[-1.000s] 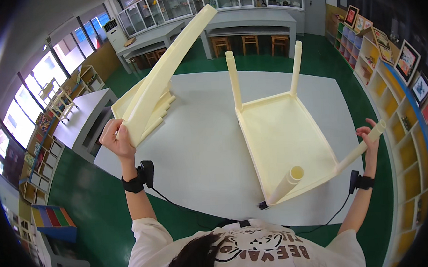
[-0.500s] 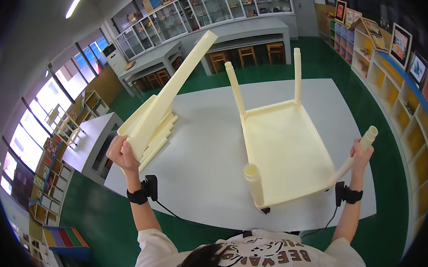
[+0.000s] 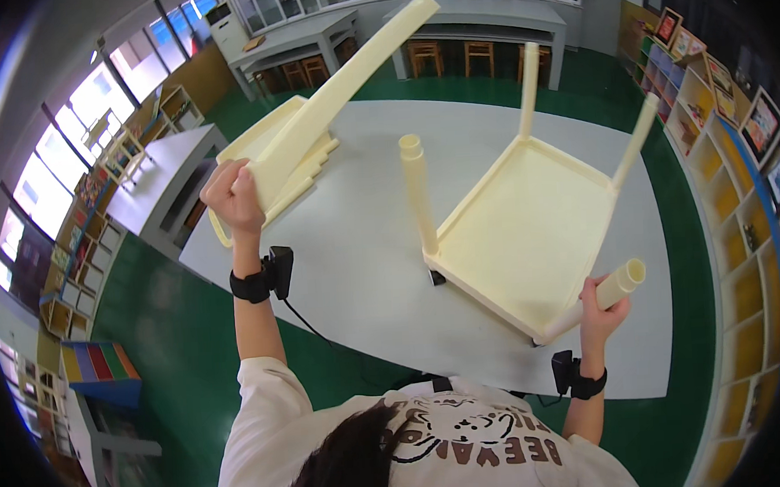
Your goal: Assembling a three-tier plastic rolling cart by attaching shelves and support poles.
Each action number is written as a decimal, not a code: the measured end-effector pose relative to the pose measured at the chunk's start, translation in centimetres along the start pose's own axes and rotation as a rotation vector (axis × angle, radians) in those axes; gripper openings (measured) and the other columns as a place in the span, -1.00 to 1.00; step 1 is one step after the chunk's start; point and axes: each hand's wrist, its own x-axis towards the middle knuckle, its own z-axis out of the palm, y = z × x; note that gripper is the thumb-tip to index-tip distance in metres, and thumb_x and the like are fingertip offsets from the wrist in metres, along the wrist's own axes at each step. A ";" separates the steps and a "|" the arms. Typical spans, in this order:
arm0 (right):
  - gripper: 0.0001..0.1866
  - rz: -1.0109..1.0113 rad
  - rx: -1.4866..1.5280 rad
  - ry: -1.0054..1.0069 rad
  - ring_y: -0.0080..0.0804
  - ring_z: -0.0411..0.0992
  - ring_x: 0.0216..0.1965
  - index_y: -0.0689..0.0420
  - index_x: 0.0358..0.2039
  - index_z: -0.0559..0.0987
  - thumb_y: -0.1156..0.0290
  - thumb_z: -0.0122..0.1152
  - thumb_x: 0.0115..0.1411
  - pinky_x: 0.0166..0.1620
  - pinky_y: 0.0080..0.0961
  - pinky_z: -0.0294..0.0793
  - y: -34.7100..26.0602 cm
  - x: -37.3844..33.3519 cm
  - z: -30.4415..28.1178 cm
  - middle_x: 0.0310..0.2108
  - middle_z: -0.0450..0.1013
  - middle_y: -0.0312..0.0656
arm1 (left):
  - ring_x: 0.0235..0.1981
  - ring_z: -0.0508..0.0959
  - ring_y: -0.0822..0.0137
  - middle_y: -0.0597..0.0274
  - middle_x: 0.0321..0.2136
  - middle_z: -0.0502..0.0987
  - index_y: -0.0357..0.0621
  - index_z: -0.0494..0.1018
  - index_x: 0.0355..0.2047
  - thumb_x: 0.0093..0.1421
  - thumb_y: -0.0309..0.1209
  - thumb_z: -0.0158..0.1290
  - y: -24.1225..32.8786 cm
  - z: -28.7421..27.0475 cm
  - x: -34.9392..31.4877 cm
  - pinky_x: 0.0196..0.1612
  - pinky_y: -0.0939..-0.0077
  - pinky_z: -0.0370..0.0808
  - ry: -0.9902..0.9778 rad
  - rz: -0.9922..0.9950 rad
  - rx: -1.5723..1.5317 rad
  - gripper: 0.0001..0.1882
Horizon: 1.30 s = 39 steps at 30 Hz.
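Observation:
My left hand (image 3: 233,196) is closed round the near end of a long, flat cream plastic strip (image 3: 350,76), raised at a slant over the table's left side. Beneath it lie a cream tray (image 3: 269,131) and several cream tubes (image 3: 312,179), partly covered by the strip. On the right stands a cream plastic cart shelf (image 3: 526,223), a rimmed tray with upright posts at its corners. A black caster (image 3: 437,277) shows below its left corner. My right hand (image 3: 601,313) grips the near right corner post (image 3: 623,282) just under its hollow top.
The shelf and loose parts rest on a large grey table (image 3: 371,227). Grey benches (image 3: 484,27) with wooden stools (image 3: 425,58) underneath stand beyond it. Cubby shelves (image 3: 729,182) line the right. A smaller table (image 3: 161,172) is at left. Black wrist units with cables sit on both my wrists.
The cart shelf has turned clockwise on the table, its left posts swinging away from me, with my right hand still on the post. The left hand keeps hold of the strip. The view has shifted.

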 end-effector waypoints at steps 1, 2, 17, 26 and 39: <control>-0.87 -0.009 -0.013 -0.073 -0.61 0.26 -0.64 0.21 -0.65 0.34 0.62 0.12 -0.18 -0.51 -0.67 0.26 0.0 -0.1 0.0 -0.70 0.29 -0.30 | -0.71 0.35 0.24 0.03 -0.75 0.34 -0.43 0.35 -0.68 -0.15 -0.43 -0.12 -0.1 0.0 -0.4 -0.60 0.55 0.23 -0.008 -0.007 0.011 -0.78; -0.87 -0.015 -0.016 -0.094 -0.61 0.26 -0.64 0.21 -0.65 0.34 0.62 0.12 -0.18 -0.51 -0.67 0.26 -0.1 -0.4 0.0 -0.70 0.29 -0.30 | -0.71 0.36 0.23 0.03 -0.75 0.34 -0.42 0.36 -0.68 -0.16 -0.43 -0.11 -0.2 0.0 -0.8 -0.59 0.54 0.25 -0.016 -0.014 0.021 -0.79; -0.82 -0.017 0.155 -0.094 -0.54 0.24 -0.65 0.19 -0.58 0.27 0.71 -0.02 -0.22 -0.57 -0.66 0.27 -0.8 -0.9 0.7 -0.65 0.24 -0.25 | -0.76 0.30 0.19 0.06 -0.81 0.27 -0.34 0.37 -0.71 -0.19 -0.45 -0.05 -3.6 2.0 -9.1 -0.68 0.48 0.18 -0.069 -0.239 -0.025 -0.85; -0.82 -0.059 0.172 -0.102 -0.54 0.21 -0.69 0.18 -0.55 0.23 0.71 -0.06 -0.19 -0.61 -0.67 0.23 -1.0 -1.0 1.1 -0.66 0.21 -0.23 | -0.79 0.25 0.20 0.07 -0.83 0.25 -0.32 0.35 -0.74 -0.18 -0.43 -0.06 -4.0 2.6 -9.9 -0.70 0.46 0.12 -0.101 -0.346 -0.034 -0.83; -0.76 -0.030 0.238 -0.260 -0.56 0.18 -0.65 0.16 -0.55 0.23 0.72 0.03 -0.23 -0.51 -0.67 0.19 -2.3 -2.3 3.2 -0.68 0.20 -0.27 | -0.77 0.30 0.26 0.07 -0.81 0.28 -0.36 0.37 -0.70 -0.16 -0.44 -0.10 -2.6 2.3 -3.4 -0.67 0.53 0.17 0.013 -0.241 0.002 -0.82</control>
